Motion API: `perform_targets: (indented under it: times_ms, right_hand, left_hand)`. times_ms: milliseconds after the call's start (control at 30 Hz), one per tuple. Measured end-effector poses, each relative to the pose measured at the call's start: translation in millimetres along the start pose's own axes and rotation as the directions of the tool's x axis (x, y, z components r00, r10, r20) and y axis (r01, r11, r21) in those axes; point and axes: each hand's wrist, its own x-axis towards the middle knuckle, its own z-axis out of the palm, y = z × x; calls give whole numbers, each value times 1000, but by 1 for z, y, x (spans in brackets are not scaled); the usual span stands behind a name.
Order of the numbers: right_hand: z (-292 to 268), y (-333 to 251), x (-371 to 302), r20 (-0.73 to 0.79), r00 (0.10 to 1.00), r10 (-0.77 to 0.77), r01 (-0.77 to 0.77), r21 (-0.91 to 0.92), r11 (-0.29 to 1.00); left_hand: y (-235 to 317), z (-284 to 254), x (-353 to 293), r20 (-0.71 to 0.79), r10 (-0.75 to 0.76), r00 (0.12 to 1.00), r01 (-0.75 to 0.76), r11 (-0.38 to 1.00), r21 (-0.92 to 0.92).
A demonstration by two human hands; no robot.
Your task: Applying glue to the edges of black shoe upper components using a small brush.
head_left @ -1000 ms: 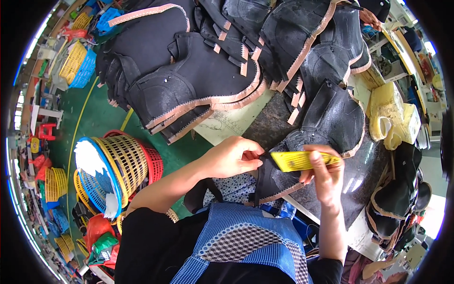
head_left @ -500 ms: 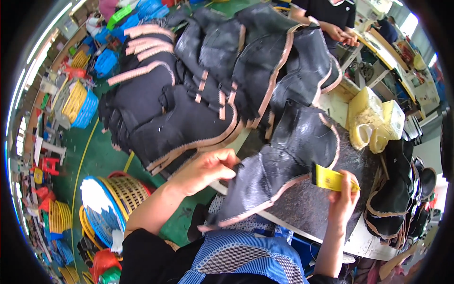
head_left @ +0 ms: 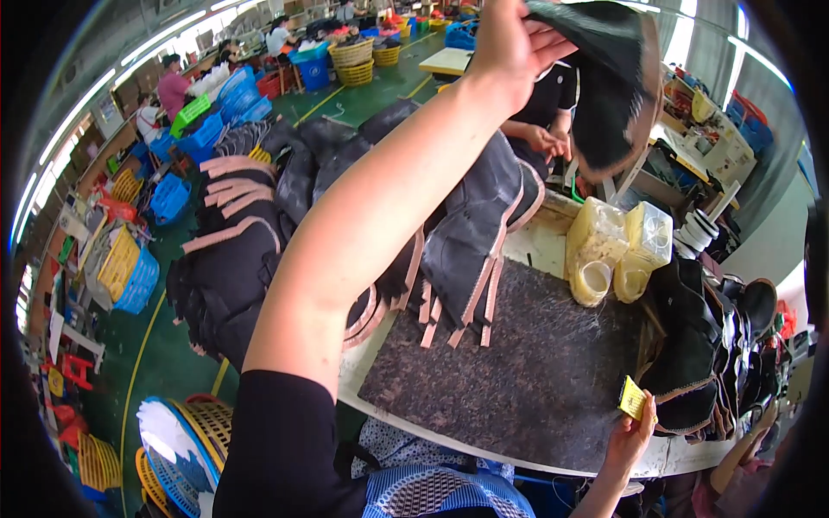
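My left hand [head_left: 509,47] is raised high at the top, its fingers closed on a black leather shoe-upper piece [head_left: 609,95] with a pinkish edge. The piece hangs in the air, slightly blurred. My right hand [head_left: 629,439] is low at the right, gripping a flat yellow tool [head_left: 632,396] between thumb and fingers near the table's front edge. Below lies a dark, stained work board [head_left: 492,397]. My left forearm covers part of a big heap of similar black pieces [head_left: 229,293] with pinkish edges, at the left and far side of the board.
Two yellowish, residue-coated plastic containers [head_left: 596,246] stand at the board's far right. More black pieces [head_left: 691,345] are stacked at the right. Across the table stands another person, hands [head_left: 548,142] together. Stacked baskets [head_left: 186,453] are at the lower left on the green floor.
My left hand has lifted the black piece off the board, up and away to the far right. My right hand has moved lower with the yellow tool. The view has tilted up.
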Motion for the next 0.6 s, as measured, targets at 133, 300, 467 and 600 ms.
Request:
perform_targets:
  times_ms: [133, 300, 467, 600]
  right_hand:
    - [-5, 3, 5, -65, 997, 27, -26, 28, 999]
    - [25, 17, 9, 9, 994, 110, -110, 2, 994]
    - [60, 25, 2, 20, 987, 160, -160, 6, 987]
    - [68, 36, 8, 40, 973, 226, -228, 42, 973]
  left_hand:
    - [4, -3, -62, -131, -529, 839, 494, 840, -225]
    - [-67, -82, -209, -184, -440, 879, 458, 670, 584]
    - [-44, -110, -283, -354, -715, 603, 795, 499, 346]
    - [11, -94, -309, -267, -525, 808, 551, 514, 658]
